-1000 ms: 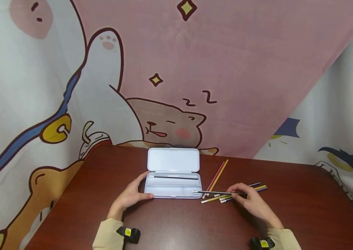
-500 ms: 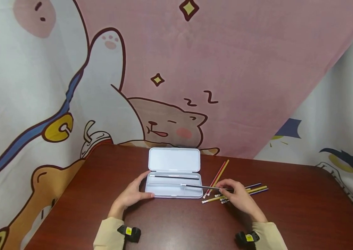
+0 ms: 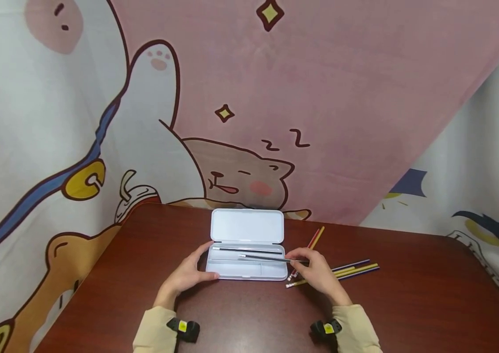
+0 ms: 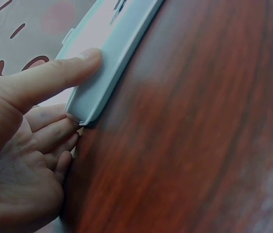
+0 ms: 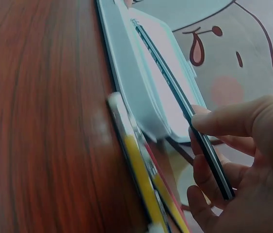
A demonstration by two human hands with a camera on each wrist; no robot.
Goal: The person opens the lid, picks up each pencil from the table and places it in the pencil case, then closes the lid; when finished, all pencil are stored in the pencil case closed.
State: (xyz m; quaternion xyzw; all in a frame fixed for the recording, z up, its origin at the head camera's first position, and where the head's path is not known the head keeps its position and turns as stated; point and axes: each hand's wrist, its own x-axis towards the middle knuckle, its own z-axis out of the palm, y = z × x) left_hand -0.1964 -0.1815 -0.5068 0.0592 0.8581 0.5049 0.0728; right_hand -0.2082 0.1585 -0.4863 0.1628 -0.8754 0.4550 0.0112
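A white pencil case (image 3: 233, 269) lies on the table with its lid (image 3: 247, 226) raised at the back. My left hand (image 3: 186, 273) holds its left end, thumb over the front rim and fingers around the side. Between the thumb and fingers of my right hand (image 3: 317, 275) is a black pencil (image 5: 168, 75), pinched near its far end from the white eraser. This pencil slants over the case, its eraser end above the inside. One dark pencil (image 3: 249, 250) lies along the rear compartment. The front part is split by a small divider.
Right of the case, several yellow and blue pencils (image 3: 361, 269) lie in a loose pile on the brown table (image 3: 249, 314), partly behind my right hand. A red pencil (image 3: 313, 237) and a yellow one lie beside the case. A cartoon-printed cloth (image 3: 342, 98) hangs behind.
My right hand has moved left with the black pencil, bringing it from the case's right edge to over its compartments. The left hand has stayed on the case.
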